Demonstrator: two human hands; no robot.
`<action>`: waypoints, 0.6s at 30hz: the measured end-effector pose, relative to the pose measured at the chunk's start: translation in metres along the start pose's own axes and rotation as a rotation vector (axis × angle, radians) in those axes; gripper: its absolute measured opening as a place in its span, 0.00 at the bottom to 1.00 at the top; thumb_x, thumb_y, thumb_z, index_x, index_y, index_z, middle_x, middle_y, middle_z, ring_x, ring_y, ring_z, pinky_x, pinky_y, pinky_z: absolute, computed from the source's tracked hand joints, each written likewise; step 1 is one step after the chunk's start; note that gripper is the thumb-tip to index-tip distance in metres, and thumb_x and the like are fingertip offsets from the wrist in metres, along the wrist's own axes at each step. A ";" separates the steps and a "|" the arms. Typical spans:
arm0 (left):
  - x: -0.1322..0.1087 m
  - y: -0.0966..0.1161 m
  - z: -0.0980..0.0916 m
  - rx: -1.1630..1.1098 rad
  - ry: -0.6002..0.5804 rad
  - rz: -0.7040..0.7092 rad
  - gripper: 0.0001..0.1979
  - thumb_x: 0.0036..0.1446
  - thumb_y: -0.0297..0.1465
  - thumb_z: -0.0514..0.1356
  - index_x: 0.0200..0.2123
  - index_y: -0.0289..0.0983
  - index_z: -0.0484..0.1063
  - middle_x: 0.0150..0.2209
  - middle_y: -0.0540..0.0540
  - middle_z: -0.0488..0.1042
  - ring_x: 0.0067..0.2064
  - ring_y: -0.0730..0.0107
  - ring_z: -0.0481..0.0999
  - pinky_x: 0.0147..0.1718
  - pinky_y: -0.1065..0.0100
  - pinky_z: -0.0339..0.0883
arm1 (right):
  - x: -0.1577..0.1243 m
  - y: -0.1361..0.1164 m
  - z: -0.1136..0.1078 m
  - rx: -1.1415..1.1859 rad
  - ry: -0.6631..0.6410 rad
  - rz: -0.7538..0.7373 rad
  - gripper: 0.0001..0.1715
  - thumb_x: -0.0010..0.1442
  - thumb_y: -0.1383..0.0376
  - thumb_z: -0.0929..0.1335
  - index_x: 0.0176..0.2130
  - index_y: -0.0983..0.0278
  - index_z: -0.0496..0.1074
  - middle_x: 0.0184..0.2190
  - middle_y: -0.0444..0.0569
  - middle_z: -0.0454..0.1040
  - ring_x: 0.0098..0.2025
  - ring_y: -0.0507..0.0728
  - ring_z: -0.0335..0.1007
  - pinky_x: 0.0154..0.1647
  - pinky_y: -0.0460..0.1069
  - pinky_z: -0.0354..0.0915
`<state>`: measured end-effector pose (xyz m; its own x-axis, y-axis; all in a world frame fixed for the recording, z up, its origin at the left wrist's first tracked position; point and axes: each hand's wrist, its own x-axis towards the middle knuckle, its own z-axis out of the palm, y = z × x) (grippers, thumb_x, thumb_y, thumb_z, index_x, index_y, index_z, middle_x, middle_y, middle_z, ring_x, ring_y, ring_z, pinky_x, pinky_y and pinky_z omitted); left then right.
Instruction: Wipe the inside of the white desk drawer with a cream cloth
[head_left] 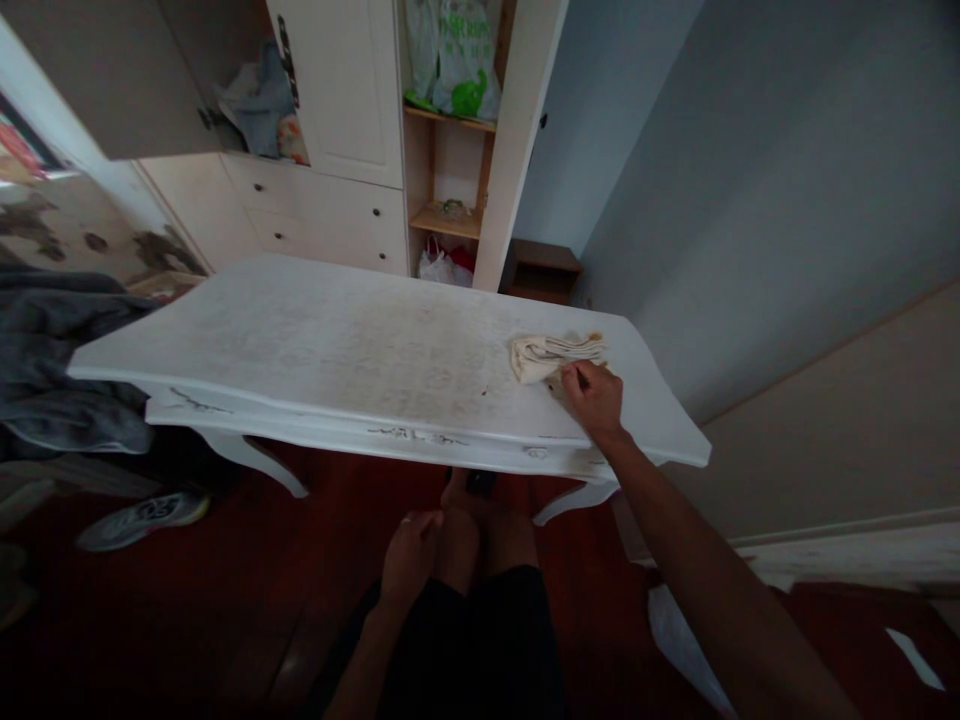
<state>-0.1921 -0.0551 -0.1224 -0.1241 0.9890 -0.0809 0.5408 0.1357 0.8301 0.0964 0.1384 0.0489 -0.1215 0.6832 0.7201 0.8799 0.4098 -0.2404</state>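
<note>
In the head view, the folded cloth (pixel 531 362) lies on the right-hand part of the white desk (pixel 300 310), well apart from the corner at the far left; the right hand (pixel 596 397) is at its near, right-hand edge, fingers curled in towards the palm and seemingly pinching the cloth's margin (the fingertips are partly hidden, so how much fabric they catch is unclear). The right arm comes up from the lower right, so the cloth probably sits where that arm reaches easily; the folding likely makes it a thick pad that a hand can manage in one piece, and the desk's flat top bears its weight. The left hand (pixel 409 555) is down by the knees (pixel 457 550), loosely curled, with nothing visible in it; whether it rests on the leg or hangs just above I cannot tell, though it seems parked there, out of the way, while one hand deals with the cloth.

The cloth's long axis runs across the view, roughly along the desk's long edge; its broad, rounded fold faces left, towards the dark smudges (pixel 420 345) at the desk's middle; the stacked layers trail off to the right, where the far corner shows a brownish-yellow patch. Beyond the desk's far edge stands the pale cupboard (pixel 352 95); a grey garment (pixel 60 340) is heaped beside the desk's left end; a shoe (pixel 146 520) is on the floor below.
</note>
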 end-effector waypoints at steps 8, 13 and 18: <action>0.009 -0.009 0.010 0.301 -0.246 -0.091 0.15 0.65 0.30 0.53 0.40 0.37 0.82 0.41 0.39 0.80 0.44 0.60 0.79 0.47 0.64 0.67 | 0.000 -0.002 0.001 0.026 0.036 0.009 0.17 0.63 0.62 0.62 0.23 0.61 0.67 0.18 0.43 0.67 0.23 0.53 0.61 0.30 0.49 0.56; 0.016 -0.004 0.009 0.360 -0.221 -0.121 0.14 0.65 0.27 0.53 0.38 0.38 0.80 0.43 0.40 0.80 0.44 0.60 0.78 0.44 0.64 0.64 | 0.001 -0.003 0.001 0.047 0.065 0.014 0.17 0.62 0.62 0.62 0.22 0.60 0.67 0.18 0.43 0.67 0.23 0.53 0.61 0.30 0.49 0.56; 0.013 -0.012 0.012 0.134 -0.083 -0.130 0.10 0.62 0.29 0.55 0.32 0.38 0.75 0.36 0.42 0.79 0.40 0.61 0.77 0.42 0.64 0.64 | 0.000 -0.002 0.001 0.044 0.052 0.032 0.18 0.63 0.61 0.62 0.22 0.60 0.67 0.18 0.43 0.67 0.23 0.53 0.61 0.29 0.48 0.55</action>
<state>-0.1903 -0.0430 -0.1405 -0.1338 0.9633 -0.2328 0.6309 0.2640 0.7296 0.0935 0.1383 0.0485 -0.0682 0.6647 0.7440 0.8617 0.4151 -0.2918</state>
